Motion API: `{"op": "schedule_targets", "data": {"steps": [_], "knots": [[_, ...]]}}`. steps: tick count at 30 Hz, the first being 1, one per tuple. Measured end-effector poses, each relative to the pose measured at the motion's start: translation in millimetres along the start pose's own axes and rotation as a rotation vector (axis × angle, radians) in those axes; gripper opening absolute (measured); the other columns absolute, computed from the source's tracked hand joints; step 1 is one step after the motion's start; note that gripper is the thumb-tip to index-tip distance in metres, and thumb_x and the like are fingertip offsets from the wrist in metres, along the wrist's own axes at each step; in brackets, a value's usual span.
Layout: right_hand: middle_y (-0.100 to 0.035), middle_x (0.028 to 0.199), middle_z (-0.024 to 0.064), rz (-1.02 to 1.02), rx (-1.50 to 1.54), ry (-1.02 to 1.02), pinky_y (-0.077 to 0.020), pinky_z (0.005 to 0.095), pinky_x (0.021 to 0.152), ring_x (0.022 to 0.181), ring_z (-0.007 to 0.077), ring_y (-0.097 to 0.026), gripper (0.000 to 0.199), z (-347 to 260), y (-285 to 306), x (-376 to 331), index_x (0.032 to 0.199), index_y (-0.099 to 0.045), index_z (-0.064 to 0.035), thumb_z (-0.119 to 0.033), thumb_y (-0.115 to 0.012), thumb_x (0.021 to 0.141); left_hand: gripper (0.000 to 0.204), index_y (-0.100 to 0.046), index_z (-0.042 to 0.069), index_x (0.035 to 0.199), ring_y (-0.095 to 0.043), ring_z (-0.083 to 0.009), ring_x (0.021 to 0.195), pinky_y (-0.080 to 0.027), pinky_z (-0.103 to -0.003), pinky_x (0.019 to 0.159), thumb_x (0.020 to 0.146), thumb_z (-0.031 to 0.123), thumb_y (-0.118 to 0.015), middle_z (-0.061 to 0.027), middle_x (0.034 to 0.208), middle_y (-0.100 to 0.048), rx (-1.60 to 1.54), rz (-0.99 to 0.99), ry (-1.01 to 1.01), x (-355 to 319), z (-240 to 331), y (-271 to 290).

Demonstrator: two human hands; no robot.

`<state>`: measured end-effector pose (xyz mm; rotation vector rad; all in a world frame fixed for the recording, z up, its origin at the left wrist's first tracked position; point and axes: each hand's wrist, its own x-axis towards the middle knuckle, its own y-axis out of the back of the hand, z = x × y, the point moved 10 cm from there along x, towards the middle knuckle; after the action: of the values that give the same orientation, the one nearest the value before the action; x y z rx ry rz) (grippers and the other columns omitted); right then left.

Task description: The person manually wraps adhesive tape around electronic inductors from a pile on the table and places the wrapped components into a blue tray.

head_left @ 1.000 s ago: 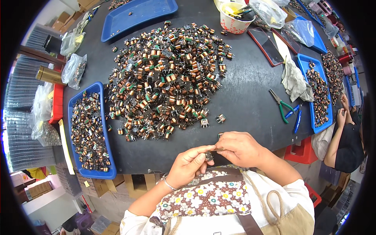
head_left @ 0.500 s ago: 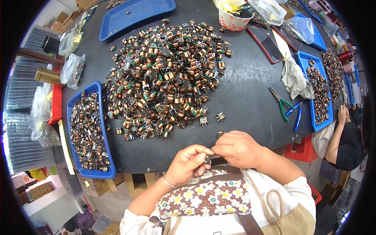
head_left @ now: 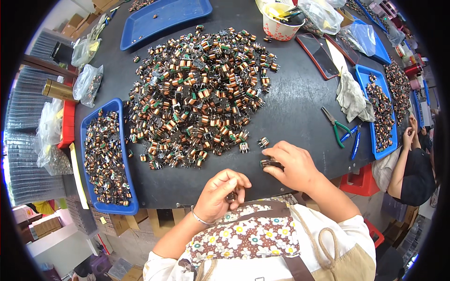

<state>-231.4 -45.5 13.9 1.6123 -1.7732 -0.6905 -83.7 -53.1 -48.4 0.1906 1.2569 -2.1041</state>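
In my left hand (head_left: 220,194), held near the table's front edge, a small copper coil (head_left: 230,197) sits between curled thumb and fingers, partly hidden. My right hand (head_left: 295,165) is lowered to the black tabletop, its thumb and fingers apart around another small coil (head_left: 266,163) lying there. Whether the fingertips press on that coil is hard to make out. Just beyond lie two loose coils, one of them a pinned coil (head_left: 263,142). A large heap of copper coils (head_left: 197,98) with dark cores and green bits covers the table beyond my hands.
Left of the heap stands a blue tray (head_left: 133,187) filled with coils. At the right lie green-handled pliers (head_left: 338,126), a blue pen-like tool (head_left: 356,145), a rag (head_left: 354,96) and another blue tray (head_left: 393,149). A co-worker's arm (head_left: 398,164) shows at far right.
My hands have drawn apart from where they met. The right one has moved forward to the coil on the table, while the left stays near the edge with its coil.
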Motion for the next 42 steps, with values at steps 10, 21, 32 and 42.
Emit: {"op": "schedule_targets", "data": {"steps": [10,21,32,42], "knots": [[-0.059,0.078,0.0073,-0.138,0.002,-0.114,-0.0488,0.0355,0.062,0.07,0.0252,-0.061,0.021,7,-18,0,0.08,-0.063,-0.006,-0.022,-0.073,0.072,0.038,-0.053,0.004,0.118,-0.053,-0.0082,0.065,-0.044,-0.021,0.057,0.081,0.0,-0.062,-0.0028,0.082,-0.057,1.187,0.112,-0.418,-4,28,-25],[-0.06,0.082,0.0047,-0.004,0.016,0.13,-0.05,0.0333,0.059,0.068,0.0226,-0.062,0.017,-24,-19,33,0.085,-0.066,-0.0078,-0.007,-0.071,0.069,0.022,-0.055,0.004,0.106,-0.05,-0.003,0.062,-0.042,-0.017,0.055,0.086,0.003,-0.061,-0.0032,0.086,-0.062,0.769,0.176,-0.207,-2,20,1],[-0.06,0.09,0.0072,-0.185,-0.014,0.046,-0.0499,0.0383,0.071,0.08,0.0279,-0.061,0.02,-16,-30,31,0.095,-0.063,-0.0067,-0.01,-0.064,0.076,0.018,-0.052,0.003,0.107,-0.051,-0.0037,0.061,-0.041,-0.016,0.051,0.089,0.006,-0.057,-0.007,0.09,-0.064,0.527,0.164,-0.068,-2,12,11],[-0.066,0.082,0.0072,-0.468,0.567,-0.168,-0.0504,0.0287,0.067,0.075,0.0149,-0.064,0.015,-15,-44,22,0.092,-0.066,-0.0026,-0.006,-0.067,0.078,0.018,-0.05,0.005,0.1,-0.053,-0.0048,0.061,-0.043,-0.016,0.049,0.086,0.006,-0.061,-0.0048,0.087,-0.061,0.485,0.151,-0.016,5,10,10]]}}
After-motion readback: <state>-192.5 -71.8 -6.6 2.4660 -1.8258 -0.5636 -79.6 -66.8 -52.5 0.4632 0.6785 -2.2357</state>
